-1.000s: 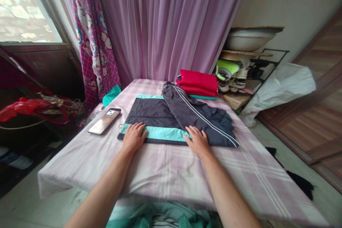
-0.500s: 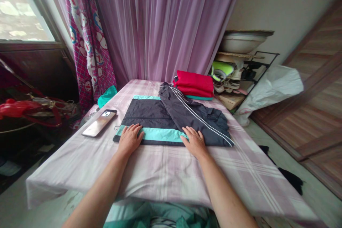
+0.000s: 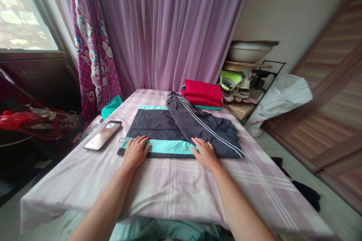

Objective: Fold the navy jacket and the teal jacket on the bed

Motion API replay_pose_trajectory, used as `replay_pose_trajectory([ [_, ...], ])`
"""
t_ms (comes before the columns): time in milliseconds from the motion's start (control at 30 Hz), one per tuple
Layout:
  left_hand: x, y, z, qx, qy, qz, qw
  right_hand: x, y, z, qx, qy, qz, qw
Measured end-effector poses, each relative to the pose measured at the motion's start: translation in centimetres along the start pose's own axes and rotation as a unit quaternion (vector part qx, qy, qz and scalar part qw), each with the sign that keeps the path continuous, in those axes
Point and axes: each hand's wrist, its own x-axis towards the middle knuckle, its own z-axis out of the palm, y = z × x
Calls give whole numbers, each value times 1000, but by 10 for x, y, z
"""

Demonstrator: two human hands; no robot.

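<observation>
A dark jacket (image 3: 158,120) with turquoise bands lies partly folded on the table. One sleeve (image 3: 203,120) with white stripes is laid slantwise across its right side. My left hand (image 3: 136,150) rests flat on the near left part of the turquoise band, fingers stretched out. On the near right part, where the band meets the sleeve, my right hand (image 3: 205,152) lies flat with its fingers spread. Neither hand grips the cloth. Behind the jacket sits a folded red garment (image 3: 202,92) on top of a turquoise one (image 3: 207,107).
A phone (image 3: 103,135) lies left of the jacket on the checked tablecloth (image 3: 175,188). Purple curtains (image 3: 169,26) hang behind the table. At the right stand a shoe rack (image 3: 249,79) and a white bag (image 3: 283,98). A green plastic bag (image 3: 111,106) is by the left edge.
The camera view has shifted slightly, so the scene sits a little lower. Both hands stay flat on the jacket, and the cloth looks unchanged.
</observation>
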Motion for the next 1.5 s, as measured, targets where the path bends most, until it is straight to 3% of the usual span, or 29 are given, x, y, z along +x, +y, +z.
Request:
replay_pose_trajectory([
  [133, 0, 0, 0, 8, -8, -2, 1000, 8, 30, -23, 46, 9, -11, 999],
  [233, 0, 1, -2, 10, -14, -5, 1000, 9, 65, -37, -8, 46, 19, 999],
  [400, 0, 2, -4, 12, -22, -5, 1000, 1, 105, -31, -130, 39, 79, 988],
  [700, 2, -3, 1, 17, -18, -1, 1000, -6, 103, -21, -152, 95, 76, 981],
  [1133, 2, -3, 4, 37, -19, -15, 999, -4, 114, -14, -111, 123, 73, 983],
  [1500, 3, -12, -10, 83, -88, -12, 993, -20, 113, -10, -99, 118, 46, 987],
])
